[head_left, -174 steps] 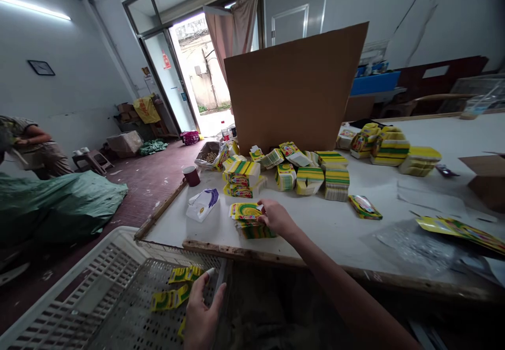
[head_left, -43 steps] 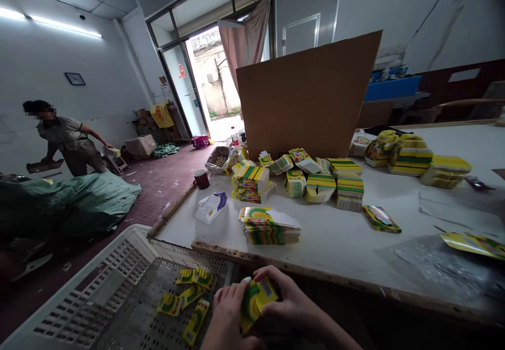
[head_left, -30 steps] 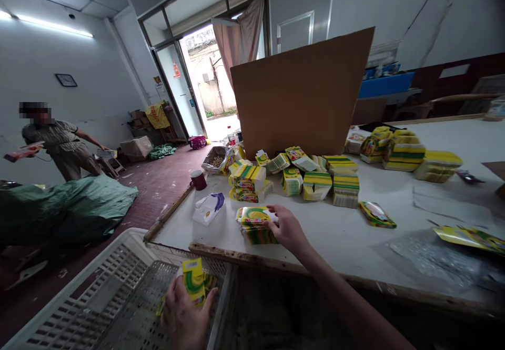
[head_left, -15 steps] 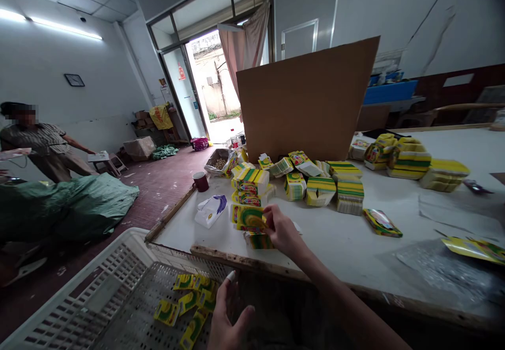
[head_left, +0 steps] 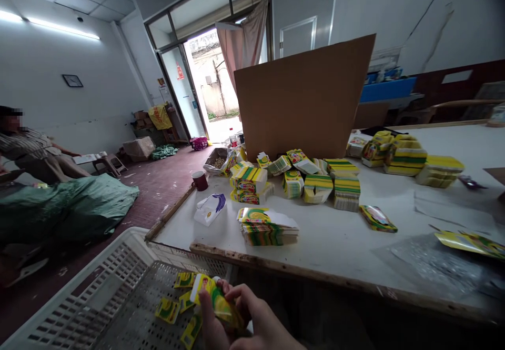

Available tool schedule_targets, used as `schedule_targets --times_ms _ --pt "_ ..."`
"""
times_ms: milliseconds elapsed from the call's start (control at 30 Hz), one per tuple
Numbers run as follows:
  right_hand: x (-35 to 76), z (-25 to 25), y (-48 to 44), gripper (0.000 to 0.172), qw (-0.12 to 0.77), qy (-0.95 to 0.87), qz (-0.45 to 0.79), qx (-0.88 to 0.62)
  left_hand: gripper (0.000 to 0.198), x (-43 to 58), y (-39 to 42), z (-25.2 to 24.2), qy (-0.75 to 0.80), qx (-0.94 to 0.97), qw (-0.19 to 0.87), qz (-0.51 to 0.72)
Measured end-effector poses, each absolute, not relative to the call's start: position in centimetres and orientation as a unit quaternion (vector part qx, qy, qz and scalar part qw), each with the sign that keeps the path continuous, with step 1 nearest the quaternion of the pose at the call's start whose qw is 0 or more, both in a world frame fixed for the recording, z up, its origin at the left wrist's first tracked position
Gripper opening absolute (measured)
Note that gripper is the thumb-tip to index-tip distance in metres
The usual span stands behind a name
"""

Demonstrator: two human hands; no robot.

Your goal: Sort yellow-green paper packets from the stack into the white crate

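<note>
Both my hands are low in front of me, below the table's edge, closed together on one flat yellow-and-green carton blank [head_left: 215, 300]. My left hand [head_left: 211, 321] grips it from below and my right hand [head_left: 258, 321] pinches it from the right. Just left of them stands a white plastic crate [head_left: 79, 302] with several folded yellow cartons [head_left: 175, 305] lying in it. A stack of flat carton blanks [head_left: 266, 227] lies on the white table [head_left: 339, 239] near its front edge, beyond my hands.
More yellow-green carton stacks [head_left: 333, 184] sit further back before an upright cardboard sheet [head_left: 303, 97]. A tissue pack [head_left: 209, 209] and red cup [head_left: 201, 180] are at the table's left. Another person [head_left: 27, 150] sits far left behind a green tarp [head_left: 63, 208].
My right hand lifted one carton blank off the table stack and brought it down to my left hand, which had just dropped a folded carton into the crate. The other person sat lower.
</note>
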State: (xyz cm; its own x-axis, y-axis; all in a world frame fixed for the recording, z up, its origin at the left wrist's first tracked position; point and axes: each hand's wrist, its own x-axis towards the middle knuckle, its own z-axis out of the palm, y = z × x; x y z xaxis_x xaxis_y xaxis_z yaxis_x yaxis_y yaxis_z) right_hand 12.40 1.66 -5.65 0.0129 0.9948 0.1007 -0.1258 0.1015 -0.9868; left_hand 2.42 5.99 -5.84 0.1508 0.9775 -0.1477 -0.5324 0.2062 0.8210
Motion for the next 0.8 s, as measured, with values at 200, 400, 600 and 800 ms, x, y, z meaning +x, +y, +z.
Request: schedule_targets --times_ms 200,400,600,800 --pt "15.5 -4.3 2.2 0.041 0.595 -0.438 0.524 -0.424 0.053 3.2 6.6 -8.1 0.353 0.314 0.706 0.527" --pt "15.5 -4.4 2.1 0.047 0.620 -0.364 0.599 -0.353 0.043 3.2 6.9 -9.3 0.327 0.251 0.750 0.518" --pt "15.1 -4.7 2.0 0.050 0.652 -0.297 0.643 -0.270 0.033 3.6 6.1 -8.4 0.300 0.256 0.761 0.515" --pt "15.4 -5.2 1.8 0.044 0.638 -0.378 0.578 -0.340 0.037 3.4 6.3 -8.8 0.354 0.276 0.737 0.505"
